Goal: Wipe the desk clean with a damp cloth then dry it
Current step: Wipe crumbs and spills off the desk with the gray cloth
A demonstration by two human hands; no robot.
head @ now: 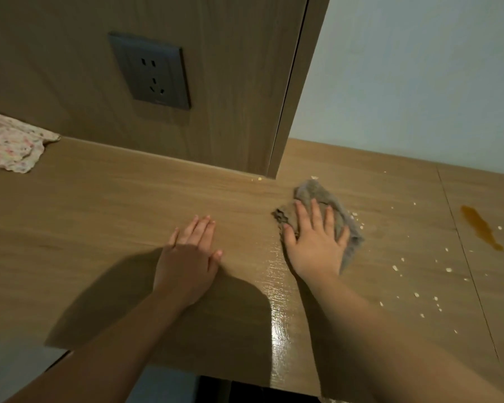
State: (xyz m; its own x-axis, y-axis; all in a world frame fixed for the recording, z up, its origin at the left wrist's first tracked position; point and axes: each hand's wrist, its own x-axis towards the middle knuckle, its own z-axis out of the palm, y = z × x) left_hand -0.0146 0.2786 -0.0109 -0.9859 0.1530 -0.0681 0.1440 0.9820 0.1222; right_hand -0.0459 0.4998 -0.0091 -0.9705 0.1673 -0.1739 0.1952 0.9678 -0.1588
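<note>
Desk: a wood-grain desk (99,205) runs across the view, with a seam line crossing it on the right side.
Right hand: the right hand (314,242) lies flat on top of the grey cloth (344,216), fingers straight and spread apart, palm pressing it onto the desk.
Grey cloth: crumpled, lying on the desk just in front of the corner of the wooden panel (216,82), its edges sticking out beyond the fingers and on the right of the hand.
Left hand: the left hand (189,251) rests palm-down on the bare desk to the left of the cloth, fingers straight and close together, holding nothing.
Wet streak: a shiny band (280,301) runs from the cloth toward the near edge, between the 2 forearms.
Crumbs: pale crumbs (448,269) lie scattered to the right of the cloth, some just beside it, 1 or 2 at the panel's foot.
Spill: an amber-brown liquid streak (480,228) sits beyond the seam, well apart from the cloth.
Floral cloth: a pale patterned cloth (9,144) lies at the far left, against the panel.
Socket: a dark wall socket (152,71) is set in the panel.
</note>
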